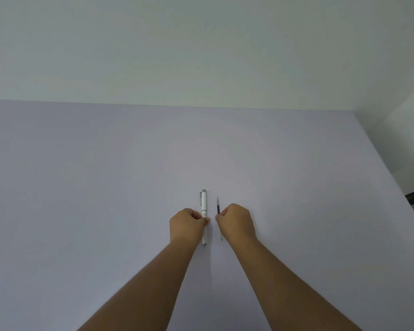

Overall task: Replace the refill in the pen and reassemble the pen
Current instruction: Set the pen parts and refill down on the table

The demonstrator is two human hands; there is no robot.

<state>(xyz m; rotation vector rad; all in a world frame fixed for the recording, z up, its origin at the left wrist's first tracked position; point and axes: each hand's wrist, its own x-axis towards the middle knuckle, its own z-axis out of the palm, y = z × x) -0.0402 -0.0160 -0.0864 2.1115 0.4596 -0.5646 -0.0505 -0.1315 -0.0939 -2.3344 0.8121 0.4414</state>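
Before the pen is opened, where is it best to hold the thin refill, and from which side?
Probably grip the refill near its middle, at the dark section, pinching from above with thumb and forefinger. It lies flat on the table, pointing away, parallel to the white pen, so only its top and sides are free. The right hand already pinches there, keeping clear of the left hand.

Pen [204, 206] midsection, refill [218, 207] middle — hidden under curled fingers.

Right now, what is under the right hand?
Under the right hand lies the thin refill on the lilac table. Its dark far end and clear near end show; the hand covers its middle. The white pen lies beside it, under the left hand.
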